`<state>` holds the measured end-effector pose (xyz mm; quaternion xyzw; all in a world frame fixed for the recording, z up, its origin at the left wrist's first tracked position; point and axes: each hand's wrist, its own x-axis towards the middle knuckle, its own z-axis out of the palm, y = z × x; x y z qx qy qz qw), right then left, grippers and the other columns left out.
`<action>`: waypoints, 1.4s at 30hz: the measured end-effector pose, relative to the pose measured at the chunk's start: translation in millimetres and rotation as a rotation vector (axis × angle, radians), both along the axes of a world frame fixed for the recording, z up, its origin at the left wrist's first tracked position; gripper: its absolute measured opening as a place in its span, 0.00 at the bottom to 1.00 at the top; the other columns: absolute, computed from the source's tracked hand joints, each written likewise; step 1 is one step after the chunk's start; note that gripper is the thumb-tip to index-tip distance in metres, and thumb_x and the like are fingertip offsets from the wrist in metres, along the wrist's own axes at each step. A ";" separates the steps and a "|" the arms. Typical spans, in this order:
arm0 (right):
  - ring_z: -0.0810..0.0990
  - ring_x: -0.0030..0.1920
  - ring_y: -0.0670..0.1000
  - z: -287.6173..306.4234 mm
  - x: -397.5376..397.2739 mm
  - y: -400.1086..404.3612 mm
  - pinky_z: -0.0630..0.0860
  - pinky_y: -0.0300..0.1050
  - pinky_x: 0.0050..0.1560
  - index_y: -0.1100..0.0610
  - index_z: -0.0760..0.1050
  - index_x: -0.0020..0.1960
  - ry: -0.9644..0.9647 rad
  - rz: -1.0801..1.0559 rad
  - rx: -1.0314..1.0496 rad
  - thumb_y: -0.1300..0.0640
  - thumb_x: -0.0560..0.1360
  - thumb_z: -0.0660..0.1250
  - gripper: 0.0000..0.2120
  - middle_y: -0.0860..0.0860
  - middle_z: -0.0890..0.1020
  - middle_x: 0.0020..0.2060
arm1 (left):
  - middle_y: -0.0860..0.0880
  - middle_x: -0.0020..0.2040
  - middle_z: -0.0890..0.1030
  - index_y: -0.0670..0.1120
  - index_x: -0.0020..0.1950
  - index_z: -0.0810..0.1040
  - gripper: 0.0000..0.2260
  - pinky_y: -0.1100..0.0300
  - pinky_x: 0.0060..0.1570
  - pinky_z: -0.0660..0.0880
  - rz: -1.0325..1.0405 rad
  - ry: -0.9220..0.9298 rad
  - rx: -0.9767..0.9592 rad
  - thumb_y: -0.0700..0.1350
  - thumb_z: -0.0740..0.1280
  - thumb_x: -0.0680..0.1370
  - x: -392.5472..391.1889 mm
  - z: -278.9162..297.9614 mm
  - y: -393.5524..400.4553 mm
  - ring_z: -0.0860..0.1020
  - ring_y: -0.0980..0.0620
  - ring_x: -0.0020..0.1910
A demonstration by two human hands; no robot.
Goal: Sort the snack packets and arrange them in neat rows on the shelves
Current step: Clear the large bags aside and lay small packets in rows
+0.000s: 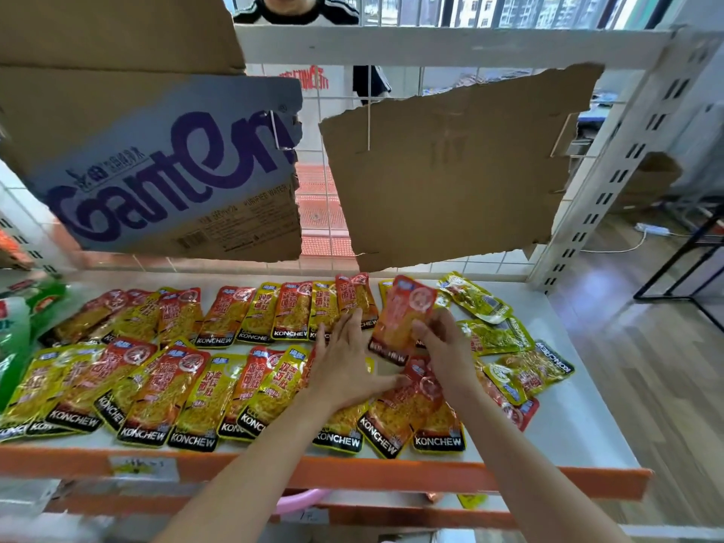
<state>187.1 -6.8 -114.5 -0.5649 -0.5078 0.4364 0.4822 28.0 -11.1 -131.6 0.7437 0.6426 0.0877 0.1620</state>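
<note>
Red and yellow KONCHEW snack packets lie in two overlapping rows on the white shelf [568, 425]: a back row [250, 315] and a front row [156, 389]. My right hand [442, 342] pinches a red packet [403, 315] and holds it tilted above the right end of the back row. My left hand [348, 362] lies flat with fingers spread, pressing on packets at the right end of the rows. To the right lies a loose pile of yellow-green packets [493, 335], some turned sideways.
Torn cardboard sheets hang on the wire grid behind the shelf, a printed one [172, 178] at left and a plain one [450, 170] at right. Green bags [15, 327] sit at far left. A person [297, 9] stands behind the rack. Orange rail [391, 476] edges the shelf.
</note>
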 end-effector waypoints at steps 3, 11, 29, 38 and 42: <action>0.77 0.43 0.48 11.3 12.4 3.6 0.73 0.46 0.47 0.53 0.69 0.40 0.301 -0.134 0.021 0.60 0.77 0.65 0.08 0.49 0.79 0.39 | 0.50 0.78 0.47 0.47 0.76 0.42 0.52 0.45 0.73 0.37 -0.024 0.044 -0.010 0.74 0.60 0.65 -1.7 -0.9 1.1 0.44 0.52 0.76; 0.75 0.32 0.48 21.1 72.0 -11.1 0.74 0.40 0.31 0.55 0.68 0.40 0.229 -0.207 0.010 0.62 0.77 0.63 0.09 0.52 0.77 0.35 | 0.56 0.77 0.53 0.58 0.72 0.62 0.24 0.48 0.74 0.40 -0.367 -0.079 0.098 0.61 0.58 0.76 15.0 8.7 -14.8 0.45 0.56 0.75; 0.72 0.37 0.52 -2.6 111.0 -48.1 0.62 0.46 0.35 0.59 0.71 0.44 -0.517 -0.148 -0.138 0.61 0.77 0.63 0.04 0.51 0.75 0.33 | 0.50 0.60 0.73 0.47 0.54 0.75 0.15 0.51 0.67 0.61 -0.508 0.021 0.232 0.56 0.57 0.76 74.7 4.1 -51.2 0.67 0.50 0.62; 0.70 0.34 0.48 -11.6 123.0 -51.1 0.68 0.36 0.30 0.55 0.69 0.36 0.071 -0.188 -0.158 0.66 0.76 0.62 0.12 0.51 0.71 0.33 | 0.51 0.72 0.60 0.48 0.70 0.65 0.23 0.57 0.73 0.52 -0.461 -0.045 0.182 0.54 0.62 0.77 87.4 12.8 -38.2 0.54 0.53 0.73; 0.75 0.43 0.59 -14.0 139.0 -51.4 0.74 0.59 0.48 0.54 0.73 0.40 0.498 -0.244 -0.169 0.61 0.74 0.66 0.05 0.62 0.73 0.42 | 0.53 0.77 0.50 0.54 0.75 0.57 0.33 0.55 0.74 0.40 -0.669 0.046 0.011 0.55 0.59 0.70 100.9 9.3 -22.7 0.43 0.55 0.76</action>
